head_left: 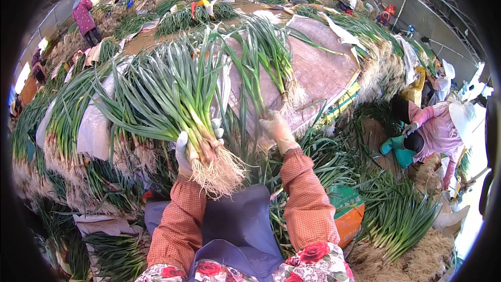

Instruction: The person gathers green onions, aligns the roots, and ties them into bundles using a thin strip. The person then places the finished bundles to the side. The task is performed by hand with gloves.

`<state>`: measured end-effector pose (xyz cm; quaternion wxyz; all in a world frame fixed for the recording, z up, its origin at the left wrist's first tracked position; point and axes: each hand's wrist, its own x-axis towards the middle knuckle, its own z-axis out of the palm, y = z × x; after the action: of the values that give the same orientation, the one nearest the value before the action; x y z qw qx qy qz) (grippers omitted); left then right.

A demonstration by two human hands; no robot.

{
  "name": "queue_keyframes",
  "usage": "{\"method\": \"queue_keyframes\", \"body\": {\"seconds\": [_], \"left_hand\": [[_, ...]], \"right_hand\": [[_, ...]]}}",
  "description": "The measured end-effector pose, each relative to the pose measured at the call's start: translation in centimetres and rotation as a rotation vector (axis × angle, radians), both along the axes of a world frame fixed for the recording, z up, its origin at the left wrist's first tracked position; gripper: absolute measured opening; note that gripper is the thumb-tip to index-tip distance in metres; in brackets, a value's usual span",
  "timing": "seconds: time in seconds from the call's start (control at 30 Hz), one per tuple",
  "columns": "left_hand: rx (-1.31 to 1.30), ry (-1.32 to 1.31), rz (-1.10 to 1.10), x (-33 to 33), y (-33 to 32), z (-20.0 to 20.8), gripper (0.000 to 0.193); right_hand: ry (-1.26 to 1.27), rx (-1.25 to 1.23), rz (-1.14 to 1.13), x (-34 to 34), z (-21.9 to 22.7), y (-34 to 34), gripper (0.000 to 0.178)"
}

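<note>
In my gloved left hand is a thick bunch of green onions, gripped near the base, with pale roots hanging toward me and leaves fanning away up and left. My gloved right hand is closed at the lower end of a few more green onion stalks; its fingertips are partly blurred there. Just beyond it, a smaller bunch of green onions lies on a brownish-pink sheet, roots toward me. A dark blue apron covers my lap.
Rows of green onions are heaped at the left, with pale cloths between them. More onions lie at the lower right beside a green and orange bag. A person in pink bends at the right; others work farther back.
</note>
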<state>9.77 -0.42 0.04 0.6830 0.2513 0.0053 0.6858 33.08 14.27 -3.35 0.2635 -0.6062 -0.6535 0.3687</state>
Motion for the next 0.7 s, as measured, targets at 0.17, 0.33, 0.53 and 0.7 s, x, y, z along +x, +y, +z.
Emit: {"method": "queue_keyframes", "body": {"seconds": [0.17, 0.33, 0.53, 0.7], "left_hand": [[-0.076, 0.032, 0.005, -1.2, -0.8, -0.1, 0.076], [-0.115, 0.125, -0.010, -0.1, -0.2, -0.9, 0.080], [-0.163, 0.122, -0.033, 0.1, 0.8, -2.9, 0.072], [-0.084, -0.051, -0.081, 0.8, -0.1, -2.0, 0.069]], "right_hand": [[0.635, -0.057, 0.055, -0.4, -0.4, -0.6, 0.040], [-0.376, 0.642, 0.002, -2.3, 0.8, -5.2, 0.020], [-0.588, 0.806, 0.315, -4.7, -1.3, -11.0, 0.015], [0.027, 0.317, 0.120, -2.1, -0.8, -6.1, 0.024]]}}
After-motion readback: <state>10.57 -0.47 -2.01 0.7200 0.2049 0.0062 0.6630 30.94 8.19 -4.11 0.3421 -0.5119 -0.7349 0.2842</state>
